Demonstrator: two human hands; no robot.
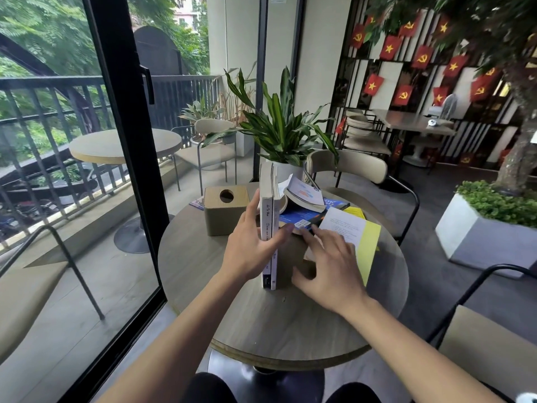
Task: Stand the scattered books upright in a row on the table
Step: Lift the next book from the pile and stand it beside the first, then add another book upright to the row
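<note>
Two white books stand upright side by side at the middle of the round table, spines toward me. My left hand wraps them from the left, thumb across the spines. My right hand hovers just right of them, fingers spread, over a flat book with a white and yellow cover. Behind lie a blue book flat and a curled open paperback on top of it. Another book's corner peeks out behind the box.
A tan tissue box stands left of the upright books. A potted plant and a beige chair are beyond the table's far edge. A glass door frame runs along the left; a chair is at my right.
</note>
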